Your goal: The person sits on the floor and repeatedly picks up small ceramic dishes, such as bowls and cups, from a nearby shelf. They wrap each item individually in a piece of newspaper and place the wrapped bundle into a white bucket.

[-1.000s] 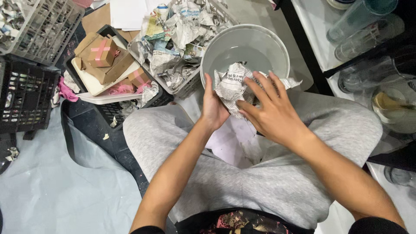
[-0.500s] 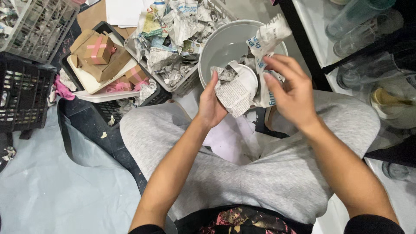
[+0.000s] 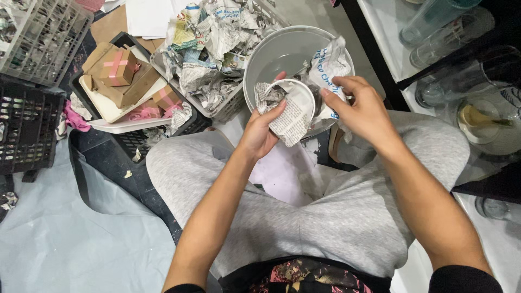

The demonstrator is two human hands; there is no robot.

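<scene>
newsprint half-wraps a small white bowl [image 3: 296, 103], which the left hand [image 3: 260, 133] cups from below, thumb hooked over the near rim and fingers pressed together under the paper. the bowl lies tilted, its open mouth turned up and toward the right hand [image 3: 361, 108], which sits just beside it and pinches a loose flap of newspaper sheet [image 3: 331, 68] rising up and away from the rim. both hands work over a grey bucket [image 3: 277, 54], above grey-trousered knees. beyond, a tray of crumpled newspaper [image 3: 211, 49]; to the right, clear drinking glasses [image 3: 445, 27] on a white shelf.
</scene>
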